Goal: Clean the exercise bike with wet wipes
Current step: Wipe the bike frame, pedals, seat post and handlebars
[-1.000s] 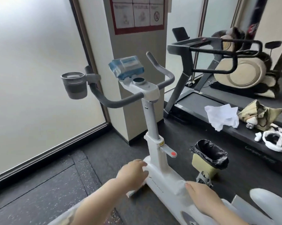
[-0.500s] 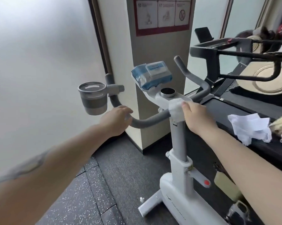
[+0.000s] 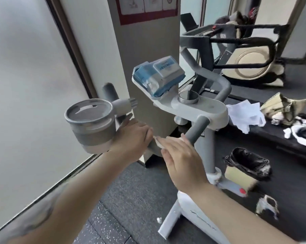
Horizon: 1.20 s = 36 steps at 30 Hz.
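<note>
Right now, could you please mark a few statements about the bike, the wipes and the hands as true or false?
1. The wet wipes pack lies on the bike's console. True.
2. The cup holder sits right of the console. False: it hangs on the left handlebar.
3. The right hand presses a wipe on the handlebar. True.
4. The bin has no liner. False: it has a black bag.

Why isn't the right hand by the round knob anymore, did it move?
Yes. The right hand slid left along the grey handlebar, away from the knob, toward the cup holder.
</note>
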Each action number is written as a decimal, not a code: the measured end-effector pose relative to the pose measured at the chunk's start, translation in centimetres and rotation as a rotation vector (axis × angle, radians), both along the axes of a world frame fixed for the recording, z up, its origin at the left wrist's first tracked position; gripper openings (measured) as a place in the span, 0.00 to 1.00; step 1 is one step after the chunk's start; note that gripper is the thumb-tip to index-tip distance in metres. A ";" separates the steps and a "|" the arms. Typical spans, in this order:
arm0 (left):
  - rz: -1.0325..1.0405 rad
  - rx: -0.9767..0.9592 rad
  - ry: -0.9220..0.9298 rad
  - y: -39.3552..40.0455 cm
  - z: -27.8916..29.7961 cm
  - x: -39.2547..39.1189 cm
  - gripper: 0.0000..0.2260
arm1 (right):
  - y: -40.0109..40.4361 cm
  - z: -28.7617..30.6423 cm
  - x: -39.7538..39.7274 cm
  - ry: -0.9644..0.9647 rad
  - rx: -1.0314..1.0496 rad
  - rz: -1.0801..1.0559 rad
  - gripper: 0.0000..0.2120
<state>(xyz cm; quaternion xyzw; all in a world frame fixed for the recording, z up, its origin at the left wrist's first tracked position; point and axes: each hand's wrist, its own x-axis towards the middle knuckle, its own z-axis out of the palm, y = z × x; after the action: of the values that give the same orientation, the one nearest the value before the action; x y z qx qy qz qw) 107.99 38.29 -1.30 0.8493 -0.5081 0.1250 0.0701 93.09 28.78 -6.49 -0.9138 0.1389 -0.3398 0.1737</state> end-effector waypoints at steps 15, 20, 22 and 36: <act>-0.199 -0.223 -0.019 0.1 -2.0 1.5 0.20 | 2.2 -1.6 -1.8 0.019 0.040 -0.296 0.20; -0.183 -0.228 -0.037 0.3 -2.2 1.2 0.19 | 3.2 -2.2 -0.1 -0.071 -0.012 -0.101 0.19; -0.173 -0.213 -0.028 0.4 -2.1 1.2 0.20 | -0.2 -1.8 -1.1 -0.031 0.007 -0.025 0.18; -0.182 -0.226 -0.009 2.3 -2.0 -0.5 0.17 | -4.2 -1.2 -1.1 0.003 -0.031 0.135 0.19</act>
<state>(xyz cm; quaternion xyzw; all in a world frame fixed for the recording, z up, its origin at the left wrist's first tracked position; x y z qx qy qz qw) 107.54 40.55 -3.27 0.7857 -0.5663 0.1781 0.1740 91.95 24.53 -7.68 -0.9241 0.0719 -0.3283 0.1818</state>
